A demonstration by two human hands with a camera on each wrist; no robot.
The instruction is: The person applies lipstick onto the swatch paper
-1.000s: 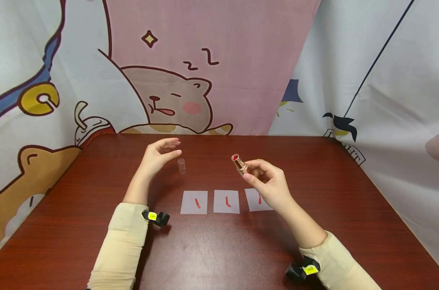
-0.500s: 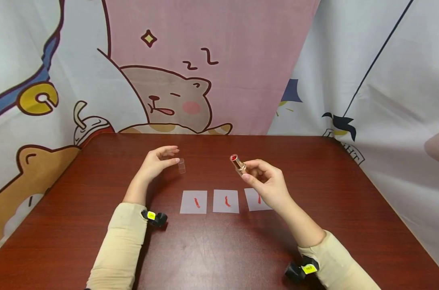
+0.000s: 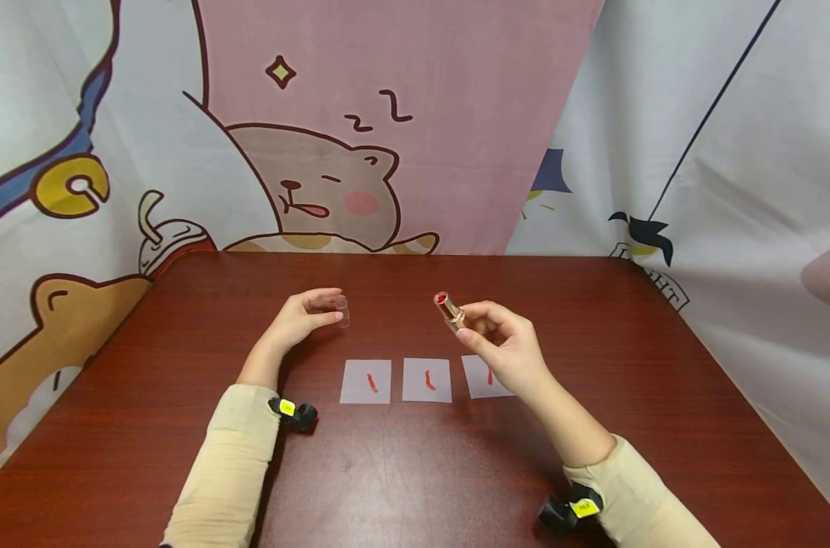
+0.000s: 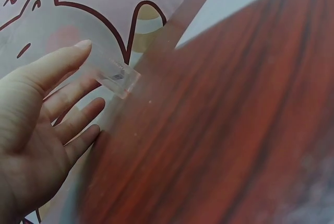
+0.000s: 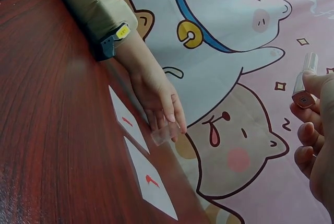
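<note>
A small clear cap point(image 3: 344, 313) stands on the table beyond the paper squares. My left hand point(image 3: 303, 317) has come down around it, the thumb on the near side and the fingers behind. In the left wrist view the clear cap point(image 4: 121, 80) sits between thumb and index fingertip, pinched near its end; the other fingers extend loosely. My right hand point(image 3: 505, 340) holds a gold lipstick tube point(image 3: 450, 310) above the table, thumb and fingers around its base. The lipstick's red tip points up and to the left.
Three white paper squares lie in a row: a left one point(image 3: 353, 380), a middle one point(image 3: 415, 380) and a right one point(image 3: 475, 377), partly behind my right hand. Each bears a red stroke. A cartoon-printed cloth point(image 3: 456, 152) hangs behind the table point(image 3: 415, 472).
My left hand has lowered toward the clear cap until thumb and fingers lie on either side of it. My right hand and the lipstick have stayed nearly still.
</note>
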